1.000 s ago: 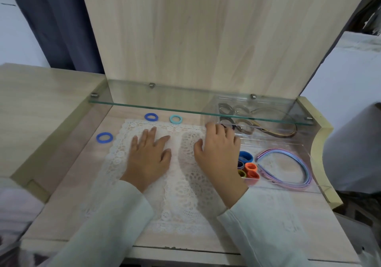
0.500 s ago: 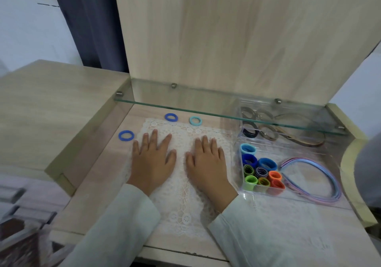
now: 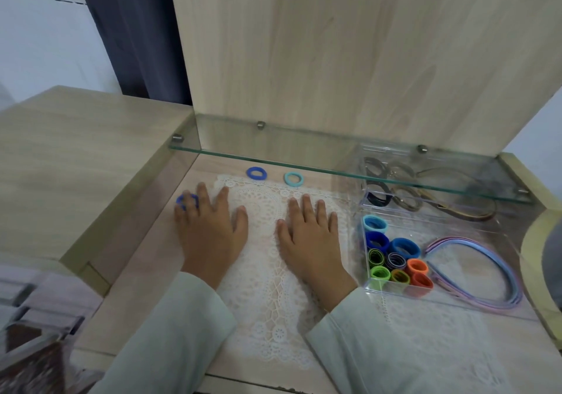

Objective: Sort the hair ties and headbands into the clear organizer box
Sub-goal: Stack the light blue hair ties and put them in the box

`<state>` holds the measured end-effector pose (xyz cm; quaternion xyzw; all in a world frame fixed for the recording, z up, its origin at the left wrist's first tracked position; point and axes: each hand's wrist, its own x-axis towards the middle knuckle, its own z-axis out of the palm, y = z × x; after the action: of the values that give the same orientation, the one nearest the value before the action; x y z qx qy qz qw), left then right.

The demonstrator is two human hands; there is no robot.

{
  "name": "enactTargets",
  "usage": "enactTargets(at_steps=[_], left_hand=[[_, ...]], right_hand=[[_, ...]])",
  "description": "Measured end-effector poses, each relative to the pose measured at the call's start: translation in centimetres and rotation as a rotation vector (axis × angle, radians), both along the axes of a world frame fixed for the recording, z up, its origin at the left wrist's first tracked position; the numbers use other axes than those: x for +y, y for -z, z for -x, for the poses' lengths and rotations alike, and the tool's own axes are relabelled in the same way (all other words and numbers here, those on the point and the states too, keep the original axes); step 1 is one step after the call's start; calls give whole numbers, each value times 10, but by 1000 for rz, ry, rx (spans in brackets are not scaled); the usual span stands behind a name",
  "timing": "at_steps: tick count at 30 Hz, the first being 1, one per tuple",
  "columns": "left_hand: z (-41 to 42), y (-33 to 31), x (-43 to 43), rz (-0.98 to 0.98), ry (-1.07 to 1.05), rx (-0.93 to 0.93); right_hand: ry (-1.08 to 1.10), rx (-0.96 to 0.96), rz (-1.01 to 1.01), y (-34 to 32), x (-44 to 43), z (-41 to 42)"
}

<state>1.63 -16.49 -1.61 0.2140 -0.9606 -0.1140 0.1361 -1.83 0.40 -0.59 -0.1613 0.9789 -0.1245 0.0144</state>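
Note:
My left hand (image 3: 209, 226) lies flat at the left edge of the lace mat, its outer fingers reaching onto a blue hair tie (image 3: 181, 202) and partly covering it. My right hand (image 3: 310, 235) rests flat on the mat, fingers straight, holding nothing. Two loose ties lie beyond the hands: a blue tie (image 3: 256, 173) and a light teal tie (image 3: 293, 179). The clear organizer box (image 3: 395, 290) stands to the right. Several coloured ties (image 3: 392, 256) stand on edge in its front left compartment, pastel headbands (image 3: 480, 272) lie beside them, and dark ties and a brown headband (image 3: 456, 205) sit at the back.
A glass shelf (image 3: 304, 165) spans the desk above the loose ties and the box's back half. A white lace mat (image 3: 261, 287) covers the desk middle. A raised wooden surface (image 3: 76, 156) borders the left, and a wooden back panel (image 3: 334, 59) rises behind.
My left hand has slid left and forward onto the leftmost blue hair tie. My right hand has stayed flat on the mat. The view has shifted left.

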Motion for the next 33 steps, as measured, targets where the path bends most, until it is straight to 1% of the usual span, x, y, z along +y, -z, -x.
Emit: enactTargets(at_steps=[1, 3, 5, 11, 13, 16, 18, 27, 33], left_hand=[[2, -1, -2, -30, -41, 7], [6, -1, -6, -106, -109, -44], [7, 0, -9, -111, -129, -49], [8, 2, -9, -87, -43, 53], [7, 0, -7, -117, -28, 91], [7, -3, -9, -179, -25, 195], [9, -4, -17, -179, -29, 270], [12, 1, -29, -197, -35, 449], [10, 1, -27, -200, -130, 448]], right_hand=[[-2, 1, 2, 0, 0, 0], [-6, 3, 8, 0, 1, 0], [-8, 10, 13, 0, 1, -1], [-6, 8, 19, 0, 1, 0], [-4, 10, 27, 0, 1, 0], [-2, 12, 26, 1, 2, 0], [-4, 11, 29, 0, 2, 0], [-10, 16, 33, 1, 3, 0], [-9, 19, 37, 1, 4, 0]])
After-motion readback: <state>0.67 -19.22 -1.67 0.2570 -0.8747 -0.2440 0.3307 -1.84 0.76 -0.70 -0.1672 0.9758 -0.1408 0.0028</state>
